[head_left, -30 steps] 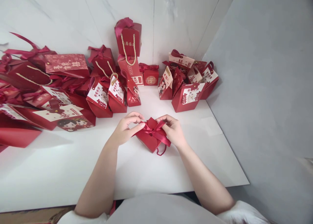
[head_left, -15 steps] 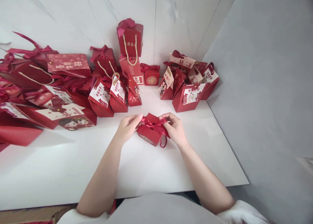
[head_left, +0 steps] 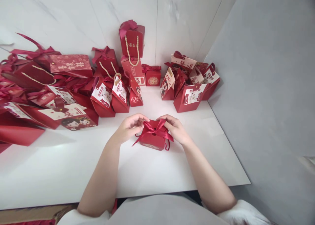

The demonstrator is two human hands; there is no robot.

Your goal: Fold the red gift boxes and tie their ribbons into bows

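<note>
Head view, left to right:

1. At the far left, a pile of red gift boxes with loose ribbons leans towards a marbled wall.
2. At the front of this pile, a box printed with two cartoon figures lies on the white table.
3. Next come two upright red boxes with white labels, side by side.
4. The left hand curls at the upper left of a small red box, its fingertips at the ribbon; whether they pinch it I cannot tell.
5. Behind, a red box with a gold rope handle sits on top of another.
6. Between the two hands, which are apart, the small red box stands on the table near the person. A shiny red ribbon bow lies across its top, one tail hanging to the left; a dark red cord loops out on the right.
7. The right hand bends round the bow's right side, touching; how firmly it grips I cannot tell.
8. Beyond the right hand stands a cluster of red boxes, beside a grey wall.
</note>
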